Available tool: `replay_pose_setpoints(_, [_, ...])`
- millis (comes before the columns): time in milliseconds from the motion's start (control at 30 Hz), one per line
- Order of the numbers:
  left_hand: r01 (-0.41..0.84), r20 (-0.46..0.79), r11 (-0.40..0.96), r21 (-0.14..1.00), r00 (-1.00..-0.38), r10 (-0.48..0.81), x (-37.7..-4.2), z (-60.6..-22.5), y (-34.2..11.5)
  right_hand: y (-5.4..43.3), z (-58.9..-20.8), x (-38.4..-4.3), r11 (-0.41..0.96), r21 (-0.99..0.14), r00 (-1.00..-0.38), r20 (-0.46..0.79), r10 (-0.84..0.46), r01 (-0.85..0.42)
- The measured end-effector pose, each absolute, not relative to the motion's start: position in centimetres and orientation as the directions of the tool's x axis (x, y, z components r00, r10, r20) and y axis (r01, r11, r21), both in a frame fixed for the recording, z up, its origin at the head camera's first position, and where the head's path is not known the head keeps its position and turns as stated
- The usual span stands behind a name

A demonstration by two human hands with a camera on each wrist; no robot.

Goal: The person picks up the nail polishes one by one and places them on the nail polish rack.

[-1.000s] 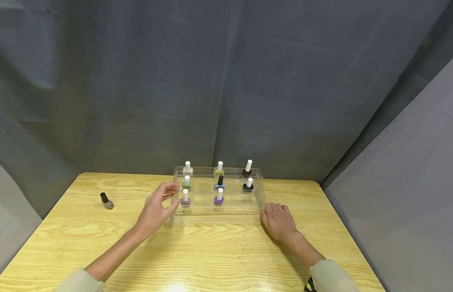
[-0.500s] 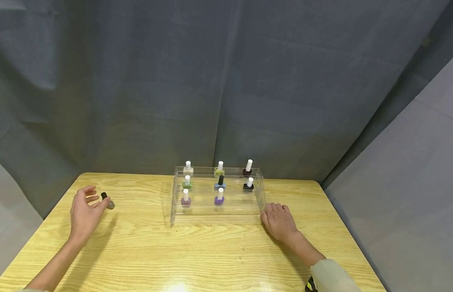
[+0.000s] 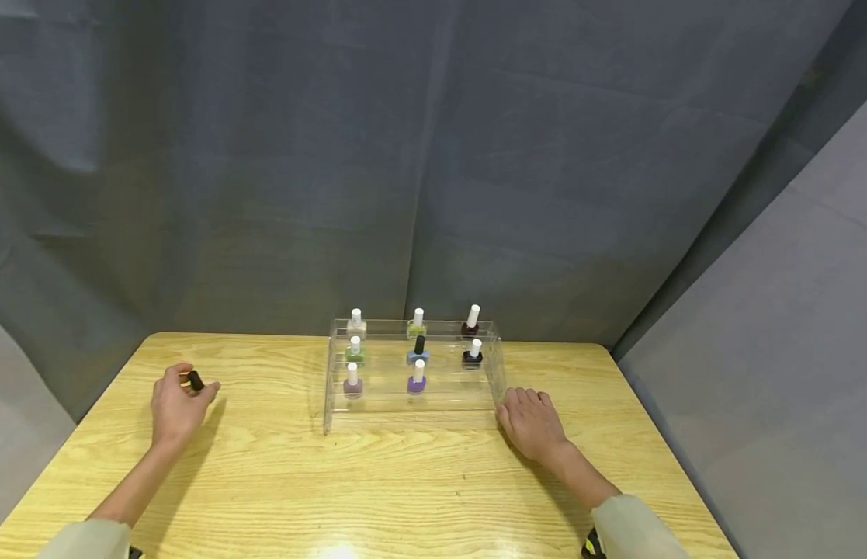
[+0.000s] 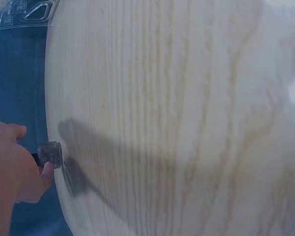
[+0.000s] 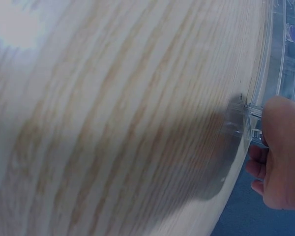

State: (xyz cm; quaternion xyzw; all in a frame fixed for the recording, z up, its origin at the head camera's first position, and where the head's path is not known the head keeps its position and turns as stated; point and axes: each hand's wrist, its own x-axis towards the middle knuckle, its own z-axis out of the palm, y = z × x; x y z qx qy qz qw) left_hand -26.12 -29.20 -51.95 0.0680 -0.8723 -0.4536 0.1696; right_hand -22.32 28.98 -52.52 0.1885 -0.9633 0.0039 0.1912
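At the left of the table, my left hand pinches a nail polish bottle by its sides. Its black cap shows between thumb and fingers; the glass body looks greyish in the left wrist view. My right hand grips the front right corner of a clear acrylic stepped rack, thumb in front and fingers curled past the edge. Three tiers of the rack bear upright polish bottles, among them a purple bottle, a mauve bottle, a blue one with a black cap and a black one.
The rack stands near the back edge of the wooden table. On its front tier, the right-hand spot holds no bottle. Dark grey cloth hangs behind the table, and a lighter panel rises at the right.
My left hand has moved left from the rack's left side to the lone black-capped bottle and taken hold of it. The right hand has stayed on the rack's corner.
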Motion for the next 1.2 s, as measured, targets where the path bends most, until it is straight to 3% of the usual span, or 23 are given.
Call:
replay_pose_setpoints(767, [0.147,0.319,0.633,0.76,-0.933,-0.165,-26.5,-52.6,-28.7,29.2,-53.3,-22.9,0.926,0.052,-0.839,0.408,-0.361,-0.373])
replay_pose_setpoints(1200, [0.332,0.408,0.55,0.766,-0.913,-0.016,-25.4,-47.2,-23.5,29.3,-53.4,-22.9,0.926,0.054,-0.844,0.395,-0.363,-0.373])
